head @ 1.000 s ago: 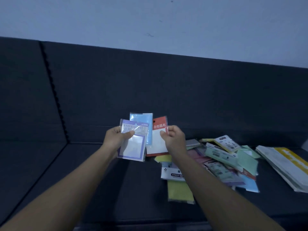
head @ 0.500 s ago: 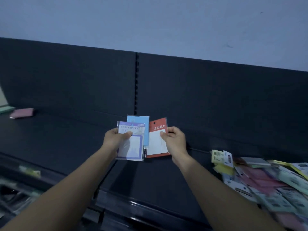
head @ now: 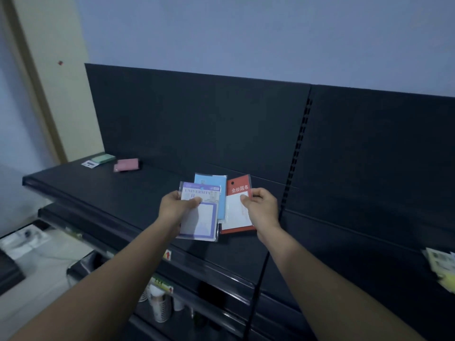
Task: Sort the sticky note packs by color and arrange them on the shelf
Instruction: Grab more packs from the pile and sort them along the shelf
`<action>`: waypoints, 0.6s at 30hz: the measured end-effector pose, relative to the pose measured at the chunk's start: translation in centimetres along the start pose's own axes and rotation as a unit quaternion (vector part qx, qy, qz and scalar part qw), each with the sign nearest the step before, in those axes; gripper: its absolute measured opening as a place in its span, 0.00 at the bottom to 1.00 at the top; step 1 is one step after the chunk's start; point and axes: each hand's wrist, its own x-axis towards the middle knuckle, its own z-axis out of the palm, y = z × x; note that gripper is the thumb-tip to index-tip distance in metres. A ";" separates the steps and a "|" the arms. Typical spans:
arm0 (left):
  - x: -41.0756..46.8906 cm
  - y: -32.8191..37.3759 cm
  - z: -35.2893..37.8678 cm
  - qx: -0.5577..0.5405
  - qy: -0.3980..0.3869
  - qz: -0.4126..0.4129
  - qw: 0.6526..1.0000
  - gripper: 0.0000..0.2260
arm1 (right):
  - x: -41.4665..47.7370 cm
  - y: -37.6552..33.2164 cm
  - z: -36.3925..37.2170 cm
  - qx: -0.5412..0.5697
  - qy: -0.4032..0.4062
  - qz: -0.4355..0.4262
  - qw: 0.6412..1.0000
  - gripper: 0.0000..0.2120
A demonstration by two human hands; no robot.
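Observation:
My left hand [head: 178,209] grips a purple pack [head: 200,219] printed "UNIVERSITY", with a light blue pack [head: 215,190] fanned out behind it. My right hand [head: 262,206] pinches a red pack [head: 240,190] with white Chinese lettering and a white lower panel. All three packs hover above the black shelf [head: 110,190], near its middle. At the shelf's far left end lie a green pack [head: 103,158] and a pink pack [head: 126,164], side by side and apart. The edge of the unsorted pile [head: 442,267] shows at the right border.
The shelf has a dark back panel with a slotted upright [head: 296,153] right of my hands. Lower shelves hold cups [head: 160,307] and small items. A white counter surface [head: 29,242] sits at lower left. A beige pillar [head: 53,77] stands left of the shelf.
My view has swung left along the shelf. The pile has slid to the right edge, and the green and pink packs now show fully. Both hands keep the same grip.

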 end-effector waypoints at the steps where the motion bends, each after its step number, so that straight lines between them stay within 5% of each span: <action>1: 0.6 0.1 -1.0 0.001 0.007 0.001 1.000 0.08 | 0.1 0.0 1.2 -0.001 -0.002 0.000 1.000 0.03; 18: 13.1 0.8 -9.1 0.063 0.102 -0.019 0.993 0.09 | 9.9 1.3 13.8 -0.079 -0.067 0.021 0.994 0.02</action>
